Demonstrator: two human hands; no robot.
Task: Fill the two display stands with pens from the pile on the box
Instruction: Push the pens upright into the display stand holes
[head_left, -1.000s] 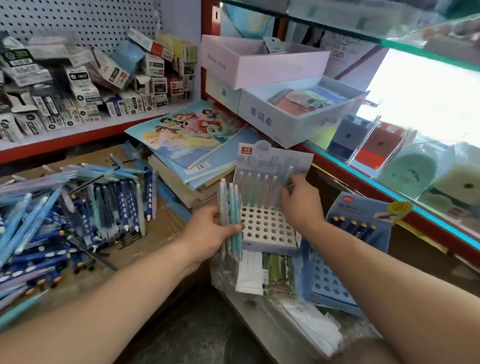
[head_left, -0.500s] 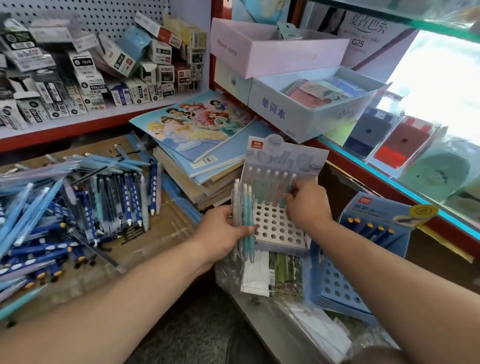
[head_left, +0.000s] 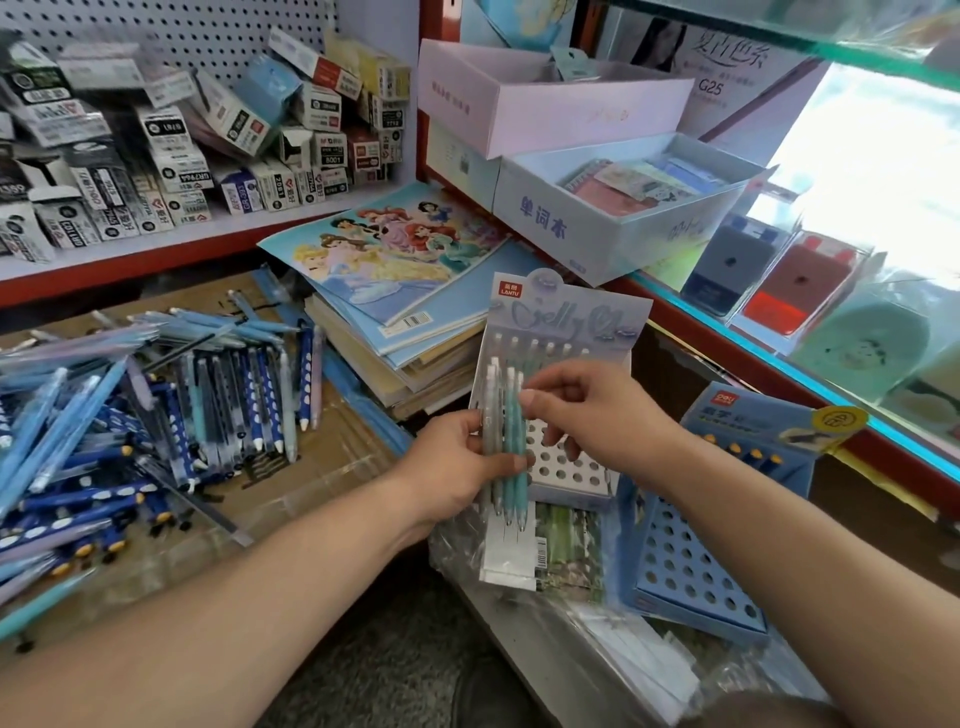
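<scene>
Person, seen from the head-worn camera. Left hand and right hand: bare, thumbnails short and plain. Left forearm and right forearm: uncovered from the wrist down to the lower edge of the view. Clothing lies outside the view.

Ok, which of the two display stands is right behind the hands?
The pale lilac stand with the white hole grid; the left hand holds a bunch of pens in front of it. The blue stand sits apart, further right.
</scene>
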